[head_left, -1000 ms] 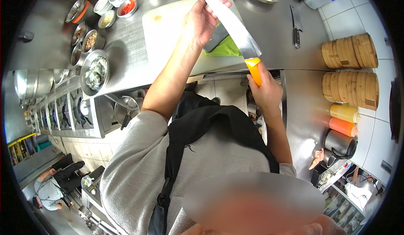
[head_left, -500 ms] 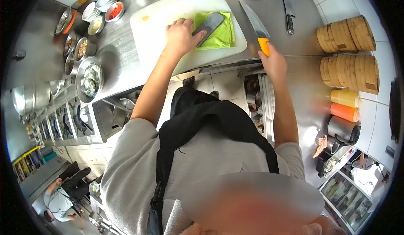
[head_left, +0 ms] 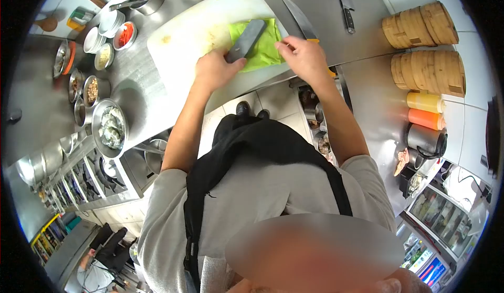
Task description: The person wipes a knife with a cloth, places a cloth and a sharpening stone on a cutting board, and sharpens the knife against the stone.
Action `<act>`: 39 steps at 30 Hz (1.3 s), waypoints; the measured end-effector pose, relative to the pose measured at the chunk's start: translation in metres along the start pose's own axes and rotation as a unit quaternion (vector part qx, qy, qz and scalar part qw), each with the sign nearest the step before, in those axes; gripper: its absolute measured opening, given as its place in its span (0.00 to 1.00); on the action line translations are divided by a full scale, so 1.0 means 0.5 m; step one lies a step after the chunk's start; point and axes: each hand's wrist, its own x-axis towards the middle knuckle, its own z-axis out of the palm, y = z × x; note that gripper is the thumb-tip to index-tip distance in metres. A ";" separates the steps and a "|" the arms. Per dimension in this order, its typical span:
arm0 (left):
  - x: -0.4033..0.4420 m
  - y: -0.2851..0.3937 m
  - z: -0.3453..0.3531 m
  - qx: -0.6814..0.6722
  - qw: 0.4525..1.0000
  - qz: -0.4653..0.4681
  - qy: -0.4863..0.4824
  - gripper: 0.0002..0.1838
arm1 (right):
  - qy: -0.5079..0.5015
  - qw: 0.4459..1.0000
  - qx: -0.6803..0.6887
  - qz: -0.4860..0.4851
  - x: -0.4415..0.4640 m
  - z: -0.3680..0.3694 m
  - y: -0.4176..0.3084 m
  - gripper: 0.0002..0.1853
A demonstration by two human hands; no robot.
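A grey sharpening stone [head_left: 247,41] lies slantwise on a folded green cloth [head_left: 268,51], which rests on a white cutting board [head_left: 184,51]. My left hand [head_left: 214,71] closes round the stone's near end, thumb to one side and fingers to the other. At the cloth's right edge, my right hand [head_left: 307,61] pinches it between thumb and fingers. Beneath that hand is the yellow handle of a large knife [head_left: 296,14], mostly covered; its blade lies on the steel counter, pointing away from me.
Another knife [head_left: 344,4] with a black handle lies farther right. Bamboo steamers [head_left: 420,25] and sauce bottles [head_left: 425,102] line the right wall. On the left stand small bowls [head_left: 125,35] and a metal bowl of pale food [head_left: 111,127]. Another person [head_left: 97,272] is at lower left.
My right hand has let go of the knife, now lying on the counter, and moved left to the cloth. My left hand has shifted to the stone's near end.
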 end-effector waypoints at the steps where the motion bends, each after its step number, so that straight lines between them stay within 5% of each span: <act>1: 0.008 -0.009 -0.012 -0.110 0.992 -0.025 -0.065 0.29 | -0.053 0.997 0.054 0.027 0.001 0.004 -0.014 0.20; 2: 0.014 -0.020 -0.008 -0.110 0.992 -0.018 -0.067 0.29 | -0.104 0.987 0.107 0.054 0.000 0.010 -0.023 0.21; 4: 0.026 -0.040 0.014 -0.424 0.901 0.011 -0.090 0.29 | -0.121 0.978 0.153 0.076 0.001 0.041 -0.032 0.24; 6: 0.005 0.011 0.015 -0.455 0.889 0.029 -0.049 0.27 | -0.143 0.916 0.334 0.172 -0.010 0.049 -0.073 0.28; 9: 0.006 0.079 0.015 -0.245 0.950 0.154 0.120 0.26 | -0.113 0.889 0.402 0.187 -0.021 0.056 -0.092 0.26; 12: 0.042 0.118 0.023 -0.071 0.941 0.266 0.198 0.29 | -0.043 0.855 0.475 0.205 -0.019 0.053 -0.072 0.21; 13: 0.039 0.141 0.004 -0.024 0.953 0.266 0.146 0.36 | -0.007 0.817 0.533 0.221 -0.019 0.054 -0.056 0.21; 19: 0.086 0.147 0.008 -0.079 0.927 0.333 0.155 0.39 | 0.024 0.660 0.667 0.343 0.033 -0.068 0.110 0.15; 23: 0.109 0.085 0.025 -0.057 0.936 0.256 0.233 0.30 | 0.068 0.727 0.581 0.359 0.110 -0.168 0.302 0.17; 27: 0.103 0.040 0.040 -0.057 0.947 0.158 0.273 0.28 | 0.103 0.869 0.351 0.333 0.278 -0.254 0.561 0.17; 34: 0.096 0.044 0.085 -0.038 0.961 0.065 0.268 0.27 | 0.082 0.914 0.163 0.362 0.583 -0.334 0.857 0.15; 39: 0.102 0.049 0.093 -0.013 0.970 0.063 0.236 0.36 | 0.022 0.922 0.000 0.387 0.712 -0.306 1.004 0.17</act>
